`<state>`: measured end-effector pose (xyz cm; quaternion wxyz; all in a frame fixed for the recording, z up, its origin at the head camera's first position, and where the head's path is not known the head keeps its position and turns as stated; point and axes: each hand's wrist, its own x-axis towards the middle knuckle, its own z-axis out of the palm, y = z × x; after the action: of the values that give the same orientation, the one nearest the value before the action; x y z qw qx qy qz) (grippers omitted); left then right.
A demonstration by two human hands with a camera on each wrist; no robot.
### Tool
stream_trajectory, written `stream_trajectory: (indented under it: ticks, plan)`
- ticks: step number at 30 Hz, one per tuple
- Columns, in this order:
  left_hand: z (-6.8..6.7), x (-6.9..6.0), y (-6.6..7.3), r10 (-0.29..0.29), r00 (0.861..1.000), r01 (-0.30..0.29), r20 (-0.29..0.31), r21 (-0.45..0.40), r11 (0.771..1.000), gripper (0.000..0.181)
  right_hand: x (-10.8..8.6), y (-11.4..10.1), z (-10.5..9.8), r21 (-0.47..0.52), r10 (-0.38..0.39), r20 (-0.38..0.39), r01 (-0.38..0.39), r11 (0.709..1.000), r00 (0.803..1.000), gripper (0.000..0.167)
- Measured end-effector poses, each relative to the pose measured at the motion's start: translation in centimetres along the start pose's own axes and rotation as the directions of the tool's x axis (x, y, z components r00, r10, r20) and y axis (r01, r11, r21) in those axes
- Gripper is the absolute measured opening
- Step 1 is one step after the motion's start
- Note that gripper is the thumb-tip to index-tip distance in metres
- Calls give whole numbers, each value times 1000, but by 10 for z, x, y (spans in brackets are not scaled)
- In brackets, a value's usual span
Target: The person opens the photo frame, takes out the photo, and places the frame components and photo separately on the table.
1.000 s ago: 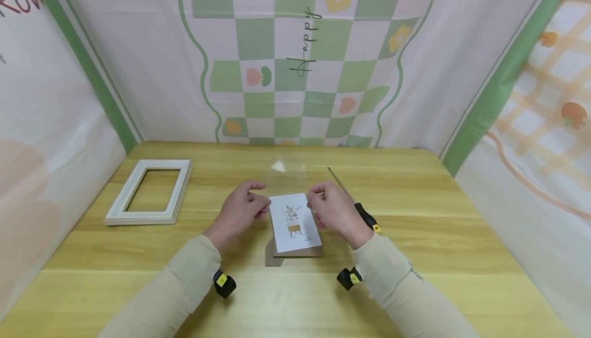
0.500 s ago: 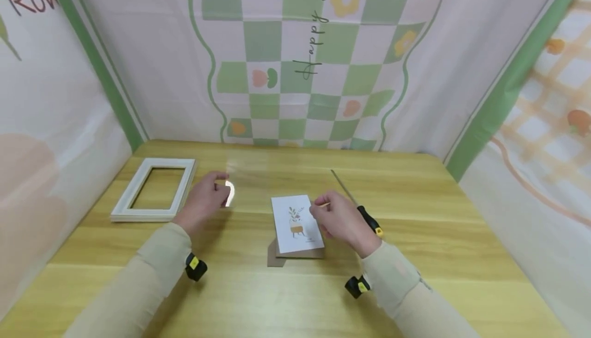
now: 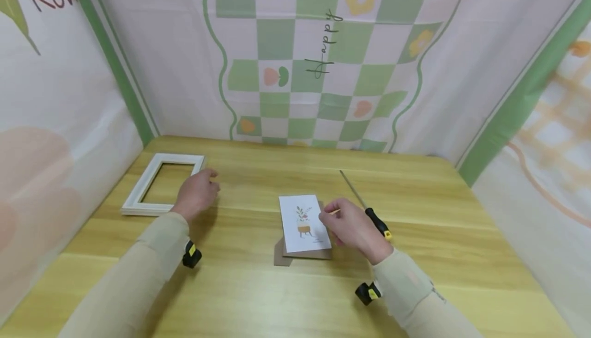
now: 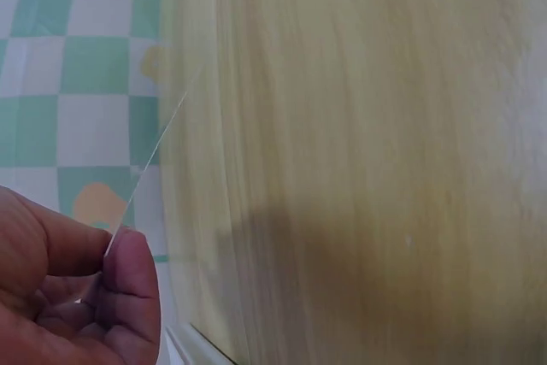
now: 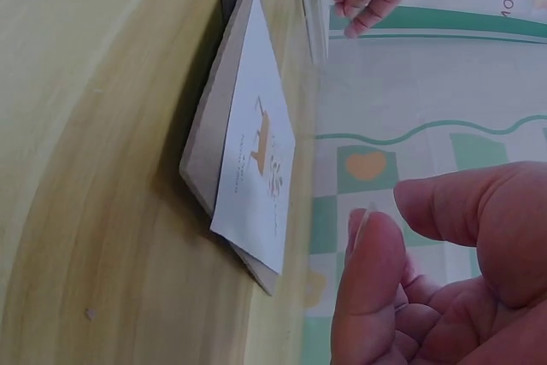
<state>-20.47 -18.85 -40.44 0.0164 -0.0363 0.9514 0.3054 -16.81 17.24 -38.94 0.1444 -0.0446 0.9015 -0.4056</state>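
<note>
My left hand (image 3: 198,192) is raised over the right side of the white picture frame (image 3: 180,158), at the table's left. Between thumb and index finger it pinches a thin clear sheet (image 4: 156,147), seen almost edge-on in the left wrist view and barely visible from the head. A white card (image 3: 302,225) printed with a potted plant lies on a brown backing board (image 3: 307,255) at mid-table, slightly askew. My right hand (image 3: 353,227) hovers by the card's right edge. In the right wrist view its thumb and index finger are apart, holding nothing.
A screwdriver (image 3: 377,221) with a black and yellow handle lies right of the card, close behind my right hand. A brown flap (image 3: 281,257) sticks out at the board's lower left. Printed curtains (image 3: 184,71) enclose the wooden table (image 3: 240,297) at back and sides.
My left hand has carried the clear sheet left, from above the card to beside the frame. The right hand has stayed by the card. The head view has shifted slightly left.
</note>
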Motion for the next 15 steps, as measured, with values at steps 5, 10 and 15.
stream_trajectory:
  ticks: [5, 10, 15]
  plan:
    - [1, -1, -1, 31, 999, -28, -18, 129, 991, 44, 0, 1, 0, -16, 1, -1, -1, 1000, 1000, 30]
    - [3, -3, -1, 61, 998, -59, -4, 214, 975, 33, 0, 1, 1, -89, -2, -10, 1, 996, 1000, 29]
    - [7, -3, 3, 22, 999, -30, 32, 269, 963, 34, -1, 1, 3, -134, -1, -13, -1, 991, 1000, 29]
